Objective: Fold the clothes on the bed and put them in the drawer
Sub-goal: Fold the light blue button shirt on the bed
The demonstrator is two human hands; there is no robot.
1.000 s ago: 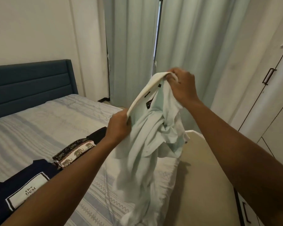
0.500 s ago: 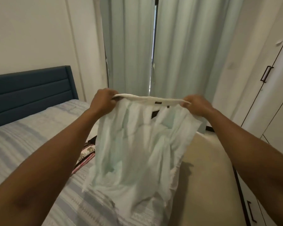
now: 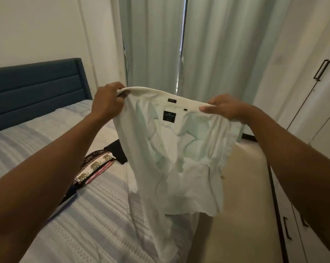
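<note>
Both hands grip the pale shirt [image 3: 181,152] by its collar band, left hand [image 3: 107,103] at the left end, right hand [image 3: 225,109] at the right; it hangs crumpled above the bed [image 3: 95,215] edge. Folded clothes [image 3: 95,168], possibly trousers, lie on the bed's left.

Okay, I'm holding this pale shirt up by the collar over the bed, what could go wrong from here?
1. The shirt hangs bunched and twisted below the collar; laid down like this, it would probably fold with creases.
2. The left grip and right grip pinch only the collar ends, and the tail trails by the bed edge, so it might slide to the floor.
3. Spreading it could cover or knock the elephant-print stack nearby.
</note>
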